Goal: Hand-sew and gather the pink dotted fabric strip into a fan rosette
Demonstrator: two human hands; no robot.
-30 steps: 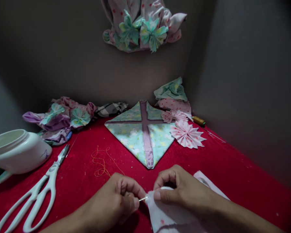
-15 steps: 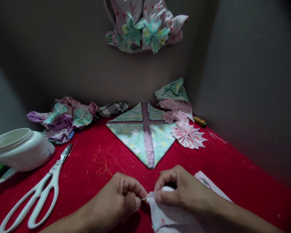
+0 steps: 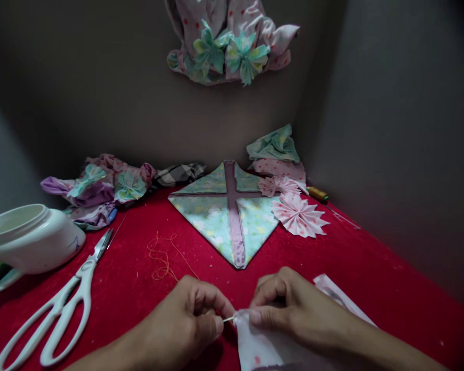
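My left hand (image 3: 189, 314) pinches a thin, pale sewing needle (image 3: 228, 319) between thumb and forefinger, its tip at the frayed corner of a pale pink fabric piece (image 3: 261, 342). The fabric is gripped near that same corner by my right hand (image 3: 290, 304), thumb on top and fingers curled behind. Most of the cloth hangs below and under the right wrist, partly out of frame. Loose orange thread (image 3: 161, 257) lies in loops just beyond my left hand; one end of it disappears behind the knuckles.
White-handled scissors (image 3: 84, 288) lie at left beside a white ceramic pot (image 3: 34, 242). A green diamond-shaped fabric piece (image 3: 212, 226) with purple bands sits mid-table. Pleated pink fabric flowers (image 3: 299, 215) and a thread spool (image 3: 317, 194) are at right. Crumpled cloth (image 3: 100, 185) lines the back left.
My right hand has shifted slightly right and its fingers have drawn back, smoothing the bunched fabric top. More of the needle shows at the corner. My left hand stays nearly in place.
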